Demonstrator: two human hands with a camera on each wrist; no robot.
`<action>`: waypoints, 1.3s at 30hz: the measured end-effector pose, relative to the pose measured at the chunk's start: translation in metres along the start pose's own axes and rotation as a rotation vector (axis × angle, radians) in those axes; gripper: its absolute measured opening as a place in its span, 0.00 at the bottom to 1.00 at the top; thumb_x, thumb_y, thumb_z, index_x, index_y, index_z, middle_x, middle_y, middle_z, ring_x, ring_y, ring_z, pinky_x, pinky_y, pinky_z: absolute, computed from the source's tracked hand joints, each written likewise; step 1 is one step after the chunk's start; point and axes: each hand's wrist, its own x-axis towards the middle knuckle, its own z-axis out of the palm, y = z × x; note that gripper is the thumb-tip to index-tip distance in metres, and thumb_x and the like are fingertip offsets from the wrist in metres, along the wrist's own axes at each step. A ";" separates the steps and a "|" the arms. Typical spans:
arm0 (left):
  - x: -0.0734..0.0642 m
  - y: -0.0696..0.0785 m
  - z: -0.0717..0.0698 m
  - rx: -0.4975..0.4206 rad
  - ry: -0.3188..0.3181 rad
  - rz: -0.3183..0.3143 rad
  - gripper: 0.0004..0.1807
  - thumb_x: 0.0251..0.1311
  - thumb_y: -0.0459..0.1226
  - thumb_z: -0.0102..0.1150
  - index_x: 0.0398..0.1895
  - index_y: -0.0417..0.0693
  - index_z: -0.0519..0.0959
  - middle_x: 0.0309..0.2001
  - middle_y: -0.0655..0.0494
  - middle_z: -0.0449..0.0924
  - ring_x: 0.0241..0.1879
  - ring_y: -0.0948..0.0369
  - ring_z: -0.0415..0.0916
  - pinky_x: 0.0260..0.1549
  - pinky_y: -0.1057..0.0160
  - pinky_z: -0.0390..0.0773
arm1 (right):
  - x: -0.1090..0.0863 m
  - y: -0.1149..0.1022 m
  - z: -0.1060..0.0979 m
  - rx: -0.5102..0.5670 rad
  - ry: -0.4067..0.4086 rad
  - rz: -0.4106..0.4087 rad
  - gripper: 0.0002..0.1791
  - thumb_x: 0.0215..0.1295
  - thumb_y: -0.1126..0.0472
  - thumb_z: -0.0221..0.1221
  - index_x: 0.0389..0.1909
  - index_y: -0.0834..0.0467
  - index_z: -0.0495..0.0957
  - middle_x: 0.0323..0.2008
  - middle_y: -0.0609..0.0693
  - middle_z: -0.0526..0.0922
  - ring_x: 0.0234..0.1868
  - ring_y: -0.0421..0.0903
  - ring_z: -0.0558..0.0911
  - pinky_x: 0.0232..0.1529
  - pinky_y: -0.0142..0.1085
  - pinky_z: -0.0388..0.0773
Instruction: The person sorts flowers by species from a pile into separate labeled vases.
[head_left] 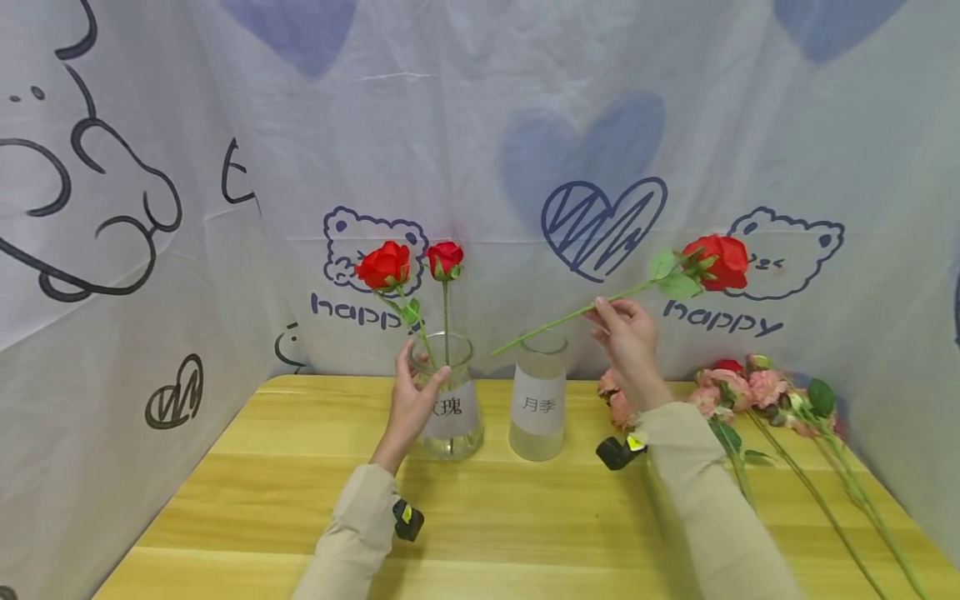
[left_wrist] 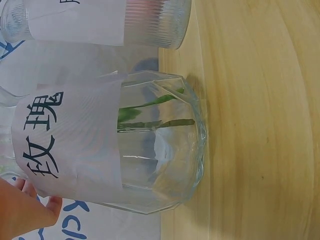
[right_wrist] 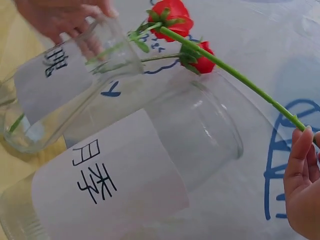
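My left hand [head_left: 413, 404] grips the left glass vase [head_left: 453, 446] near its neck, thumb on the near side and fingers around the far side. Two red roses [head_left: 384, 266] stand in this vase, their stem ends showing through the glass in the left wrist view. My right hand [head_left: 627, 337] pinches the green stem of another red rose [head_left: 718, 262] between thumb and fingers. That rose is tilted, its bloom up to the right and its bare stem end pointing left, above the second glass vase [head_left: 537, 446]. Both vases carry white paper labels with Chinese characters.
Several pink flowers [head_left: 767, 388] with long stems lie on the right side of the wooden table [head_left: 525, 533], with a bit of red bloom [head_left: 728, 365] among them. A printed cloth [head_left: 480, 167] hangs close behind the vases and along the sides.
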 end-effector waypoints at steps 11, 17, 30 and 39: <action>0.002 -0.002 0.001 0.005 0.002 -0.026 0.43 0.63 0.40 0.59 0.75 0.42 0.46 0.66 0.36 0.61 0.68 0.41 0.53 0.64 0.43 0.57 | 0.001 0.003 0.026 -0.113 0.002 -0.045 0.06 0.69 0.63 0.57 0.41 0.56 0.69 0.35 0.45 0.81 0.36 0.39 0.81 0.36 0.29 0.78; 0.001 0.000 0.001 0.017 0.009 -0.012 0.43 0.63 0.43 0.60 0.75 0.46 0.47 0.66 0.39 0.63 0.67 0.43 0.55 0.63 0.43 0.59 | 0.003 0.004 0.040 -0.076 0.015 -0.066 0.05 0.69 0.66 0.56 0.39 0.57 0.69 0.30 0.42 0.81 0.31 0.37 0.81 0.30 0.27 0.77; -0.002 0.000 0.001 0.007 0.007 -0.019 0.44 0.62 0.43 0.60 0.75 0.45 0.47 0.67 0.39 0.62 0.68 0.42 0.54 0.64 0.43 0.57 | 0.003 0.012 0.064 -0.174 0.018 -0.056 0.10 0.68 0.67 0.58 0.46 0.64 0.71 0.42 0.58 0.80 0.30 0.37 0.81 0.30 0.28 0.79; -0.001 0.001 0.000 0.004 0.003 -0.017 0.43 0.62 0.43 0.60 0.75 0.48 0.47 0.67 0.38 0.62 0.68 0.43 0.54 0.65 0.44 0.57 | 0.003 0.015 0.073 -0.259 0.042 -0.059 0.16 0.67 0.67 0.58 0.52 0.70 0.69 0.46 0.64 0.80 0.30 0.37 0.80 0.30 0.26 0.79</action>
